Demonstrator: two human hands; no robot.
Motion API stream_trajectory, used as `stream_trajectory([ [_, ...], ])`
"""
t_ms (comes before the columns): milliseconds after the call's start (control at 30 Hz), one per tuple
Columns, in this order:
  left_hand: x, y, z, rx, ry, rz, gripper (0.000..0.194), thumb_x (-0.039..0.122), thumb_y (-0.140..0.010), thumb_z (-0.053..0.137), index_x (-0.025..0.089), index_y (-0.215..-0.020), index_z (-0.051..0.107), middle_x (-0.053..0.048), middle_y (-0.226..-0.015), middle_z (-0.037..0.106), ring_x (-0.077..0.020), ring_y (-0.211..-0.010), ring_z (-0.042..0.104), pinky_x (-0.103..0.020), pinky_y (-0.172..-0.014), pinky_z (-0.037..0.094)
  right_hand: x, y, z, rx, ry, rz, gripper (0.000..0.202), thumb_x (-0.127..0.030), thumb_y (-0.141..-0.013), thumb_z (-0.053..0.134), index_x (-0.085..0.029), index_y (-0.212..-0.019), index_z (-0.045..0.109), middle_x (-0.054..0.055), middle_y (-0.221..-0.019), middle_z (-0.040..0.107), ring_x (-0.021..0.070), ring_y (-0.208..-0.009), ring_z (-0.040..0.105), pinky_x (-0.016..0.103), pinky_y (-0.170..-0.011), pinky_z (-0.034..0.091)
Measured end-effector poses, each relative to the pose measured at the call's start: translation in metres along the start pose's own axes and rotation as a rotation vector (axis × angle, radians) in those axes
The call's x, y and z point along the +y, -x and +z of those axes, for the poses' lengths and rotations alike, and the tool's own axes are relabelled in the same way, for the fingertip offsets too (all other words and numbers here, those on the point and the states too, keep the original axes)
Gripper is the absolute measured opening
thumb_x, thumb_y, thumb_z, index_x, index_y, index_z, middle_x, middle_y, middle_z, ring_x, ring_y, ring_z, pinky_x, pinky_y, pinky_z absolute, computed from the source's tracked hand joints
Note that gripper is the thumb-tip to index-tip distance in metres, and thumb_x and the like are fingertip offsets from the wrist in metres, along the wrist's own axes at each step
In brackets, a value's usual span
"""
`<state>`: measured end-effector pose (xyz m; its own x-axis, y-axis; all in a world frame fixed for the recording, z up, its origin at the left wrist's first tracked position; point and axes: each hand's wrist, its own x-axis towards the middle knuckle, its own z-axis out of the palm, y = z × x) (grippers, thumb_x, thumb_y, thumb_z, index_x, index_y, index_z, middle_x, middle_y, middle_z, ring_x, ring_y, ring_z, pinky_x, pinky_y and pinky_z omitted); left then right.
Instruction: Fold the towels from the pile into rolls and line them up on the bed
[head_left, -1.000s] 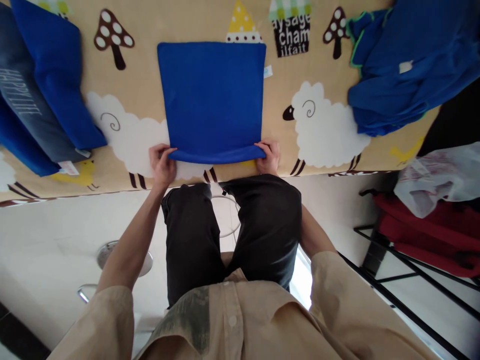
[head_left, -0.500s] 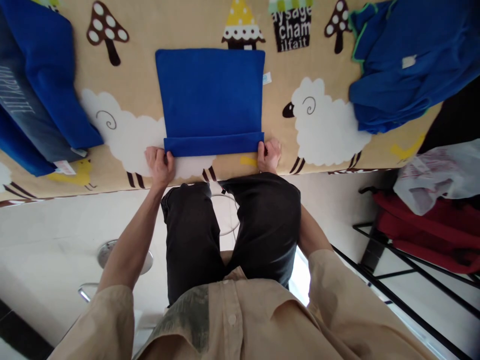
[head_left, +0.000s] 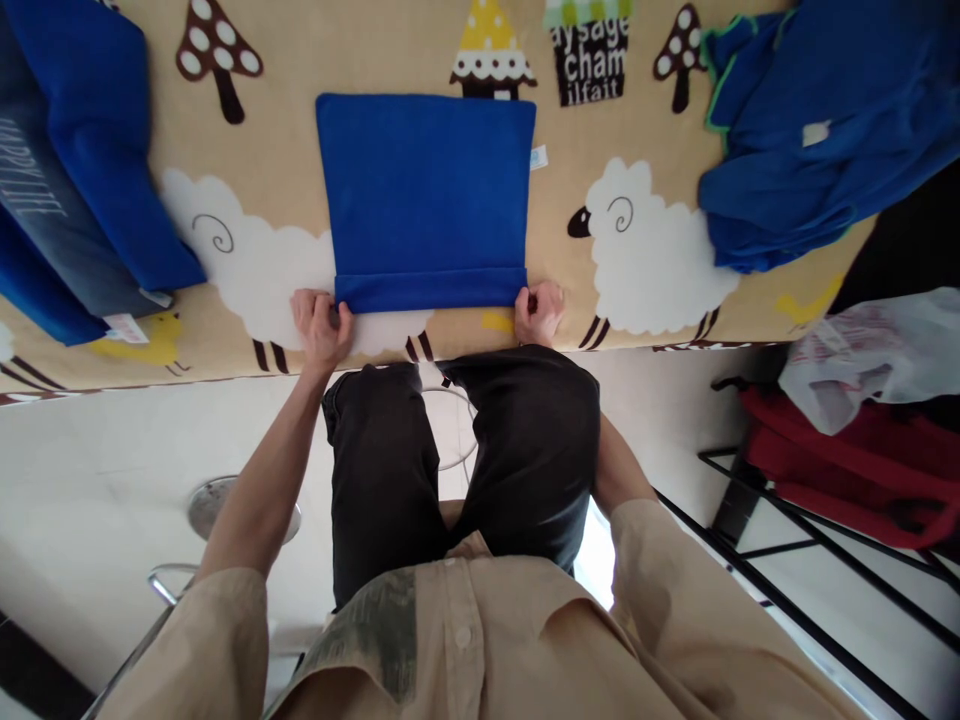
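Observation:
A blue cloth [head_left: 427,185] lies flat as a rectangle, with a small white label [head_left: 538,157] at its right side. Along its near edge runs a narrow folded-over strip [head_left: 431,291]. My left hand [head_left: 322,325] is closed at the strip's left end, thumb and fingers pinching the corner. At the opposite end, my right hand [head_left: 538,312] has its fingers curled and pinches the right corner. Both hands rest low on the patterned blanket [head_left: 457,335]. The underside of the fold is hidden.
Left lies a blue and grey garment [head_left: 67,190] with white lettering. A crumpled blue garment [head_left: 817,150] with green edging sits at right. Beyond the blanket's edge are a clear plastic bag [head_left: 870,350], a red item [head_left: 855,460] and a black metal frame [head_left: 795,510].
Both hands stay at the strip's two ends with almost no movement. The strip's right end now sits about level with the cloth's side. The view has shifted slightly.

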<state>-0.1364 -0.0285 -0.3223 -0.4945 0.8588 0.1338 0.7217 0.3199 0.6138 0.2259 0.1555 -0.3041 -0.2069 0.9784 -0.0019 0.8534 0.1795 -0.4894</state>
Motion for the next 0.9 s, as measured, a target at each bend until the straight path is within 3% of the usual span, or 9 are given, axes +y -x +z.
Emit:
stream_trajectory([
  [133, -0.005, 0.002, 0.001, -0.057, 0.069, -0.041, 0.022, 0.043, -0.092, 0.061, 0.022, -0.095, 0.060, -0.015, -0.107, 0.059, -0.0377, -0.122, 0.056, -0.064, -0.110, 0.037, 0.001, 0.000, -0.001, -0.075, 0.015, 0.043, 0.040, -0.028, -0.101, 0.047, -0.031, -0.068, 0.024, 0.004, -0.071, 0.046, 0.0239, -0.085, 0.044, 0.045, -0.093, 0.039],
  [367, -0.008, 0.002, 0.003, -0.094, 0.102, -0.100, 0.022, 0.039, -0.089, 0.064, 0.020, -0.101, 0.061, -0.018, -0.114, 0.057, -0.0423, -0.129, 0.051, -0.070, -0.112, 0.030, 0.009, 0.002, 0.006, -0.049, 0.083, 0.006, 0.040, -0.032, -0.102, 0.047, -0.032, -0.066, 0.028, 0.007, -0.073, 0.052, 0.0257, -0.086, 0.048, 0.046, -0.093, 0.041],
  [567, -0.003, 0.000, 0.004, -0.116, 0.054, -0.112, 0.027, 0.033, -0.088, 0.066, 0.019, -0.111, 0.061, -0.020, -0.121, 0.058, -0.0429, -0.133, 0.050, -0.072, -0.115, 0.028, 0.012, 0.001, 0.011, 0.076, 0.058, -0.073, 0.037, -0.031, -0.097, 0.050, -0.029, -0.067, 0.028, 0.002, -0.065, 0.041, 0.0236, -0.077, 0.052, 0.046, -0.085, 0.049],
  [700, 0.003, 0.001, -0.001, -0.102, 0.042, -0.041, 0.039, 0.036, -0.091, 0.064, 0.022, -0.127, 0.060, -0.021, -0.138, 0.058, -0.0402, -0.141, 0.049, -0.068, -0.119, 0.030, 0.011, 0.002, 0.013, 0.123, 0.049, -0.106, 0.029, -0.030, -0.095, 0.051, -0.028, -0.070, 0.038, 0.001, -0.065, 0.041, 0.0241, -0.078, 0.056, 0.045, -0.083, 0.052],
  [767, 0.006, 0.001, -0.004, -0.143, 0.052, 0.028, 0.042, 0.039, -0.094, 0.060, 0.026, -0.134, 0.060, -0.018, -0.148, 0.057, -0.0378, -0.148, 0.046, -0.067, -0.124, 0.026, 0.008, 0.005, 0.010, 0.085, 0.080, -0.059, 0.020, -0.029, -0.096, 0.054, -0.027, -0.076, 0.047, 0.006, -0.074, 0.054, 0.0266, -0.089, 0.059, 0.048, -0.090, 0.052],
  [833, 0.009, 0.000, -0.007, -0.217, 0.051, 0.119, 0.043, 0.040, -0.098, 0.054, 0.031, -0.139, 0.061, -0.012, -0.155, 0.056, -0.0337, -0.154, 0.043, -0.064, -0.129, 0.020, 0.004, 0.007, 0.005, 0.009, 0.109, 0.006, 0.008, -0.027, -0.097, 0.055, -0.026, -0.090, 0.058, 0.015, -0.099, 0.067, 0.0308, -0.108, 0.060, 0.053, -0.102, 0.047],
  [900, 0.012, -0.002, -0.010, -0.280, 0.031, 0.215, 0.047, 0.038, -0.100, 0.047, 0.034, -0.145, 0.061, -0.007, -0.158, 0.055, -0.0289, -0.156, 0.040, -0.059, -0.133, 0.016, -0.001, 0.009, 0.000, -0.082, 0.133, 0.036, 0.015, -0.026, -0.098, 0.054, -0.027, -0.107, 0.065, 0.017, -0.126, 0.068, 0.0334, -0.128, 0.055, 0.056, -0.112, 0.040],
])
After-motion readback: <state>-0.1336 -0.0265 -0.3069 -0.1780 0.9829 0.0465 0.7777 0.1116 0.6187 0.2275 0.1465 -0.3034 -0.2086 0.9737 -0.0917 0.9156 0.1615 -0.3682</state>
